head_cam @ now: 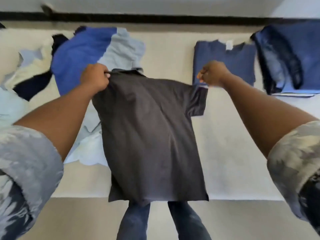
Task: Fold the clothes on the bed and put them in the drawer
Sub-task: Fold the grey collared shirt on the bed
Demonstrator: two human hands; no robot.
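With the left hand (pixel 96 78) and right hand (pixel 213 73) each clenching a shoulder of the dark grey short-sleeved polo shirt (pixel 152 129), which hangs spread above the near edge of the pale bed (pixel 233 144), folding is just starting, and next it probably needs laying flat there.

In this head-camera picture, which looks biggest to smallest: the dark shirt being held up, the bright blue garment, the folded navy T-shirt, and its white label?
1. dark shirt, though it is nearest the camera.
2-3. bright blue garment and folded navy T-shirt: they look alike, so no ranking.
4. white label.
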